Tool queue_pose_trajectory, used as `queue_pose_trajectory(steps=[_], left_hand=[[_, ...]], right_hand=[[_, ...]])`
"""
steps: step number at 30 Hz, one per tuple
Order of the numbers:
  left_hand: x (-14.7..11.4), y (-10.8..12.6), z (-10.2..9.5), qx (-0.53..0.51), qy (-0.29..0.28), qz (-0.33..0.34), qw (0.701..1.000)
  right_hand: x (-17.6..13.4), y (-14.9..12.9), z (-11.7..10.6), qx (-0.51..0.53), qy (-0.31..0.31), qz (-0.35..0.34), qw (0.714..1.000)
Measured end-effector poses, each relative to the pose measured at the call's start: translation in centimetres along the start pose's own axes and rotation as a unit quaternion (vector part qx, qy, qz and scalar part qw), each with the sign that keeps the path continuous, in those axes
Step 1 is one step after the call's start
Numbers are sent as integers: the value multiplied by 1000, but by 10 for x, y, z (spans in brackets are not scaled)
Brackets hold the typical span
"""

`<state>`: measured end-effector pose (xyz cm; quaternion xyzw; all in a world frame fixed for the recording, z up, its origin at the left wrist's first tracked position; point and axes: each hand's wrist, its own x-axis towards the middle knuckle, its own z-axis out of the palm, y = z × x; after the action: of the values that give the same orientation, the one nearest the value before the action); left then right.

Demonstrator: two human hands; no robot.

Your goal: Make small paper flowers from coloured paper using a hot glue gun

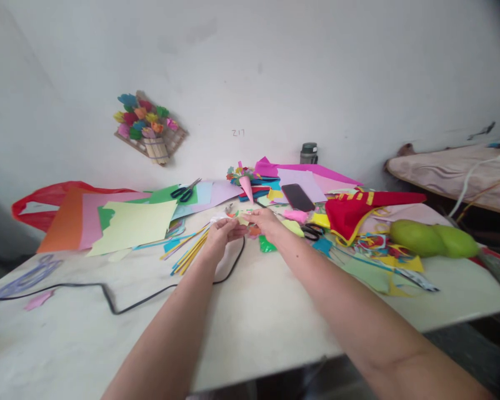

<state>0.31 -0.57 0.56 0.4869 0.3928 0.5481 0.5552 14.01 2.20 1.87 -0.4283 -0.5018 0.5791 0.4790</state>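
Left hand (224,233) and right hand (264,222) are closed by fingertip pinch on a small pale-yellow paper piece (245,219) between them over the table (270,322); tearing may be caused by uneven pull, snagging by the black cord (115,312) passing beneath the left forearm (175,316).

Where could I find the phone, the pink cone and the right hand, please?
Phone (298,198): head view, screen's middle.
Pink cone (245,187): head view, middle of its side.
Right hand (265,220): head view, back of the hand.
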Motion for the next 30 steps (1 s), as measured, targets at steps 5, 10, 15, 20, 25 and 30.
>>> queue_pose_trajectory(steps=[5,10,15,20,25,30], left_hand=[[0,-1,1,25,-10,18,999],[1,-2,1,29,6,20,999],[2,-3,-1,19,18,27,999],[0,-2,0,14,21,32,999],[0,0,1,0,15,17,1000],[3,-1,-1,-20,23,-4,1000]], right_hand=[[-1,0,2,-20,-8,-3,1000],[-1,-2,0,-45,-29,5,999],[-2,-7,-4,-6,-22,21,1000],[-2,-6,-5,-26,-2,-1,1000],[0,-2,-5,-42,33,-67,996],[4,1,-6,-60,23,-85,994]])
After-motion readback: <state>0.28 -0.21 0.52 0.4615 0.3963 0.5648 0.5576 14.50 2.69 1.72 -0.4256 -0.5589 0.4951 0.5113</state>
